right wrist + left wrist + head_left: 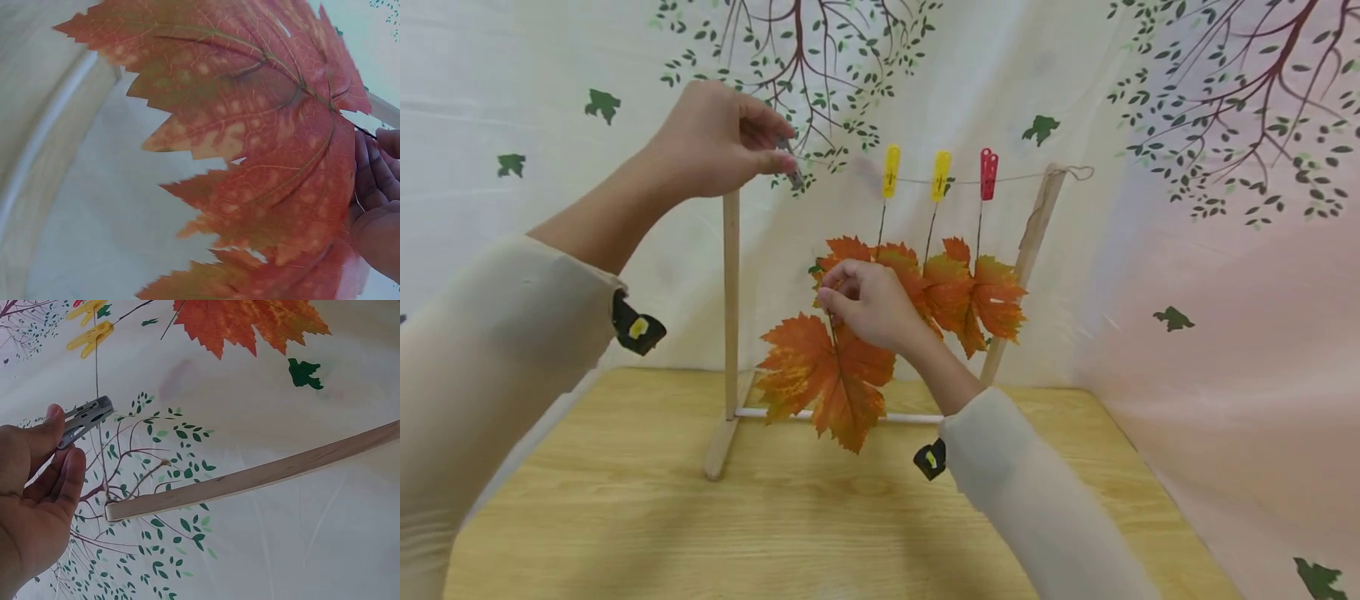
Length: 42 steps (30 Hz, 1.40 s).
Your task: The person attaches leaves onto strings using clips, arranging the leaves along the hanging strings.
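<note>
Between thumb and fingers, my left hand [718,142] pinches a grey clothespin [86,422] at the left part of the string [1022,177]. Its far end overlaps the string in the left wrist view; whether it grips the string I cannot tell. Lower and to the right, my right hand [876,304] pinches the thin stem of an orange artificial maple leaf [827,379], which hangs down below the fingers. That leaf fills much of the right wrist view. Behind my right hand, several similar leaves [996,292] hang from two yellow clothespins [891,171] and a red clothespin [989,173].
A wooden frame holds the string, with a left post [732,308], a right post [1037,217] and a white bar [913,418] low down between them. It stands on a wood-grain table [820,525]. A cloth backdrop [1225,350] with printed branches and leaves hangs behind.
</note>
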Available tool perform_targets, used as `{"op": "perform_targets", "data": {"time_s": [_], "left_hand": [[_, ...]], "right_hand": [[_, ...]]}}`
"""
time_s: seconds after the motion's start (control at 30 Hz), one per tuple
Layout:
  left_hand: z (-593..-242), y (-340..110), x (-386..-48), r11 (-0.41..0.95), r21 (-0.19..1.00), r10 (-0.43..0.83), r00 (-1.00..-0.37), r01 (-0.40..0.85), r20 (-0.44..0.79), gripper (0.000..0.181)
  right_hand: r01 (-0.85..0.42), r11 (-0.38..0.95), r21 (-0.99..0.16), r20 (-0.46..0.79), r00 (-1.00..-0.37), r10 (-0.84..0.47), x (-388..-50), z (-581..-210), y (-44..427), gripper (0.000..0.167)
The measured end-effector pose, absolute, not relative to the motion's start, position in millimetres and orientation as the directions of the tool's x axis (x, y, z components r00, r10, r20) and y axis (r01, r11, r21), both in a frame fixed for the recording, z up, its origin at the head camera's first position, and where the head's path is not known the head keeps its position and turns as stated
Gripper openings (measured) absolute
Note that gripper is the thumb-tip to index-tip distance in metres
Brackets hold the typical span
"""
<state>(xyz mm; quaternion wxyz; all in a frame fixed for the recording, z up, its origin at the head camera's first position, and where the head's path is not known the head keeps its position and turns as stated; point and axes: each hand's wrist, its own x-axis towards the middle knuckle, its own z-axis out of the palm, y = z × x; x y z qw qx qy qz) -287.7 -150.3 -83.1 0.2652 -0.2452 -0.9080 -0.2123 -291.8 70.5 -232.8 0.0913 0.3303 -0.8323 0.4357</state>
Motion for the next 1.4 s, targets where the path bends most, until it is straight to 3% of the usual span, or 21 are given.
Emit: {"op": "perform_targets", "data": {"time_s": [0.27,0.5,0.9,1.1,1.4], "left_hand": [[-55,-136,-293,0.8,0.272,0.314,-0.76,0.534,0.57,0.035],[-41,-123,-301,0.814,0.26,0.319,-0.774,0.52,0.546,0.031],[-42,-111,-312,0.8,0.28,0.36,-0.798,0.531,0.484,0.028],[-46,-109,-313,0.787,0.22,0.421,-0.763,0.576,0.491,0.024],[-50,-112,-314,0.799,0.205,0.427,-0.773,0.566,0.469,0.024]], "right_hand": [[-0.579,0.453,-0.678,0.427,-0.812,-0.398,-301,-208,68,0.013],[-0.612,0.456,-0.646,0.492,-0.791,-0.364,-311,-194,68,0.01],[-0.615,0.45,-0.648,0.511,-0.789,-0.341,-315,-181,62,0.01],[-0.575,0.466,-0.673,0.483,-0.818,-0.313,-317,-180,64,0.012],[-0.623,0.422,-0.659,0.538,-0.782,-0.314,-321,-182,66,0.013]]}}
